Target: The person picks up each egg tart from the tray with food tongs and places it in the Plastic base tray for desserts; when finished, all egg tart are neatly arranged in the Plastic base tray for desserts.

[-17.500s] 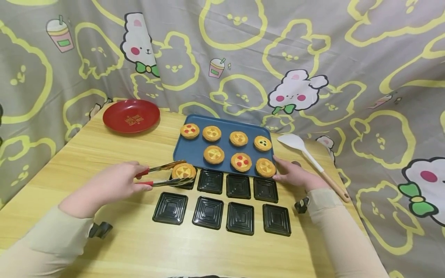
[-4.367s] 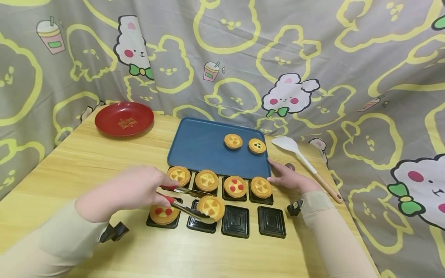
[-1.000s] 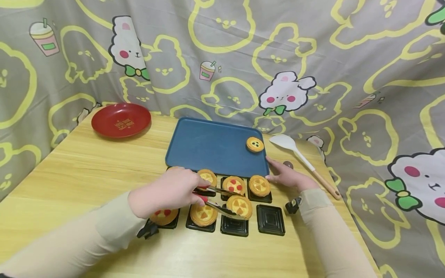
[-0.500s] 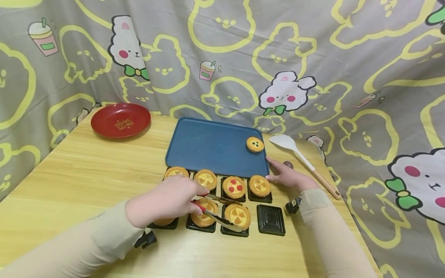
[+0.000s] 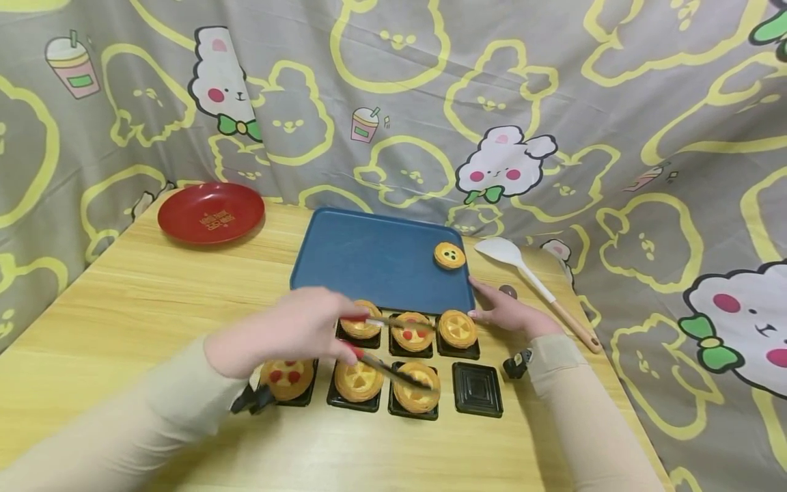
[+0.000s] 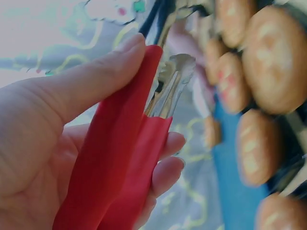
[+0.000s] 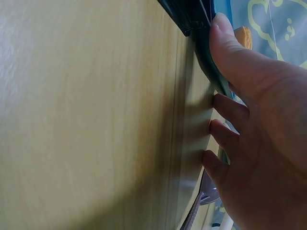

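Note:
My left hand [image 5: 289, 328] grips the red handles of metal tongs [image 6: 129, 129]. Their arms stand apart, the lower one over an egg tart [image 5: 418, 388] that sits on a black square holder in the front row. Several more egg tarts rest on such holders; my left hand hides the back row's left end. At the front row's right end, a black holder [image 5: 478, 389] bears no tart. My right hand [image 5: 507, 307] rests against the front right corner of the blue tray [image 5: 375, 256], thumb and fingers spread. One tart with dark dots [image 5: 450, 255] lies on that tray.
A red plate [image 5: 212, 213] stands at the back left of the wooden table [image 5: 154, 301]. Right of the tray lies a white spatula [image 5: 522, 266] with a wooden handle, a small brown round thing [image 5: 507, 292] beside it. Patterned cloth [image 5: 406, 89] hangs behind.
Tarts have passed from the tray to the holders, leaving one there. Within the last second, the tongs lowered a tart onto the front row's third holder and spread away from it. My right hand stays put.

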Motion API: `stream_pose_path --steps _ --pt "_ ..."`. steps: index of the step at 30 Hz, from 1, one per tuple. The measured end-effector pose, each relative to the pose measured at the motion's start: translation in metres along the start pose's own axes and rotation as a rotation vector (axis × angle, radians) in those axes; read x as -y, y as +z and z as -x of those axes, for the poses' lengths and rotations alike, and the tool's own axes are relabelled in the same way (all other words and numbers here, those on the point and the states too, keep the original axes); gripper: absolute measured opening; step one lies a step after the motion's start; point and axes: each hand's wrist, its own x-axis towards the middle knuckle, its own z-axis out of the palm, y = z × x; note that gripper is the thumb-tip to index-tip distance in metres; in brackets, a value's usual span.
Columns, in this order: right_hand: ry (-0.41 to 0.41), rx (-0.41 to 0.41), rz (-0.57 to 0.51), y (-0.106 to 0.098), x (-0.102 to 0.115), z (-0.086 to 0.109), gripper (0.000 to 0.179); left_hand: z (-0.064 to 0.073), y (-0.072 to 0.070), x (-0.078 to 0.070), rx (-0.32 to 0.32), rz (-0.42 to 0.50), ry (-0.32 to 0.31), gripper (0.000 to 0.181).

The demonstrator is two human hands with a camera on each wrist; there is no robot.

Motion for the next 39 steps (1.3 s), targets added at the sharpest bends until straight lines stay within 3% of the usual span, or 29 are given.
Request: stream_pose_path --steps 4,9,15,20,28,39 --pt "-0.025 -0.008 -0.018 0.000 -0.001 0.002 0.091 -0.024 -0.028 0.011 -0.058 0.009 -0.072 0.079" --pt "-0.003 -0.004 -0.024 0.000 0.000 0.003 0.092 -0.072 -0.046 0.025 -0.071 -0.073 -0.203 0.074" --pt "0.014 0.008 -0.036 0.000 0.002 0.001 0.091 -0.132 -0.036 0.038 -0.032 -0.082 -0.289 0.058" --pt "0.026 0.009 -0.015 0.000 0.001 -0.001 0.091 -0.167 -0.021 0.043 -0.024 -0.055 -0.302 0.044" --pt "0.037 -0.002 -0.034 0.001 0.000 0.001 0.091 -0.203 -0.007 0.044 0.013 -0.066 -0.341 0.039" --pt "0.042 -0.005 -0.020 0.000 -0.002 0.000 0.092 -0.224 0.010 0.042 -0.012 -0.078 -0.334 0.040"
